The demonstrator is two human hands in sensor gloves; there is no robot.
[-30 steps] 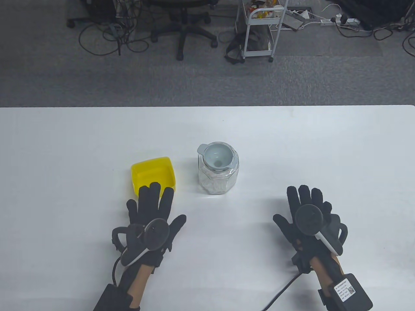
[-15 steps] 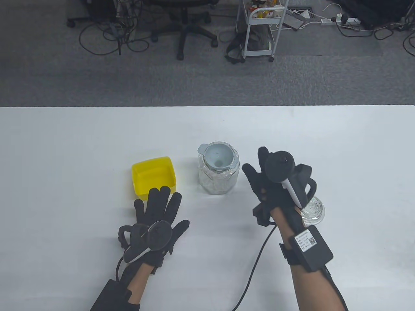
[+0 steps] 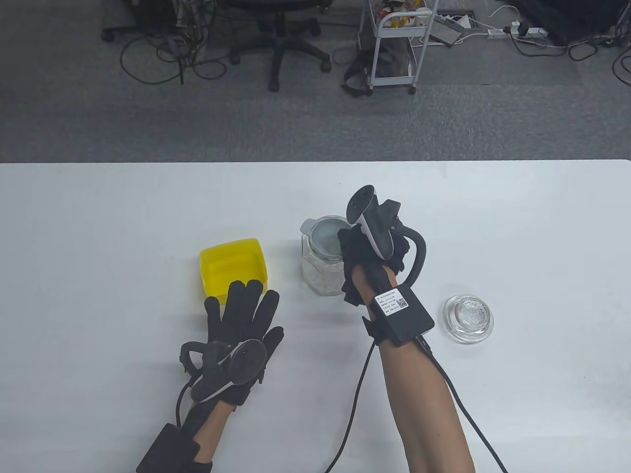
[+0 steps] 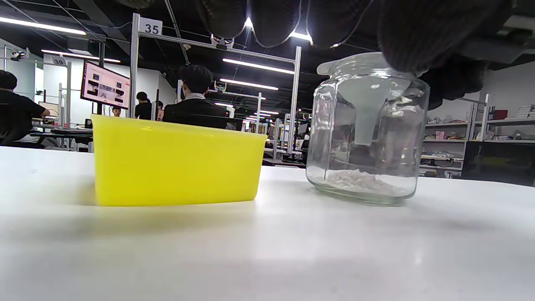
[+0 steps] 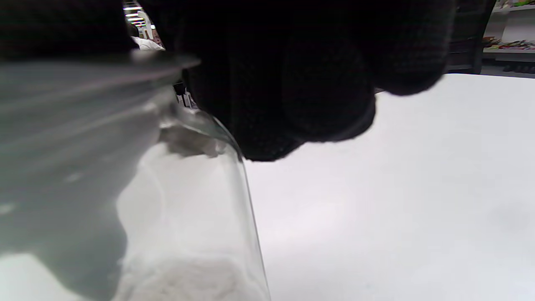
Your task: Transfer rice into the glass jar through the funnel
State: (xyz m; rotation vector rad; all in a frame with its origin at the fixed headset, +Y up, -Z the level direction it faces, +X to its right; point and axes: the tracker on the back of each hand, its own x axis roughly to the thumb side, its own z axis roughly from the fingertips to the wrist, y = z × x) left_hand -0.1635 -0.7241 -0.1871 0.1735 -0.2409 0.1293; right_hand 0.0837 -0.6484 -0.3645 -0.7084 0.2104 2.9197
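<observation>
A glass jar point(image 3: 320, 268) stands mid-table with a pale funnel point(image 3: 323, 236) in its mouth and a little rice point(image 4: 359, 182) at its bottom. My right hand point(image 3: 351, 242) is over the jar's right side, and its fingers point(image 5: 292, 83) curl at the funnel's rim point(image 5: 75, 96). A yellow container point(image 3: 232, 263) stands to the left of the jar. My left hand point(image 3: 244, 301) lies flat on the table with its fingers spread, the fingertips at the container's near edge. The left wrist view shows the container point(image 4: 175, 163) and the jar point(image 4: 368, 138) side by side.
A round glass lid point(image 3: 467, 318) lies on the table point(image 3: 98, 221) to the right of the jar. The right arm's cable point(image 3: 357, 394) trails toward the front edge. Beyond the table's far edge are an office chair and a white cart.
My right hand has lifted off the table at the front right and moved up and left to the jar's funnel, uncovering the glass lid. My left hand has shifted slightly right.
</observation>
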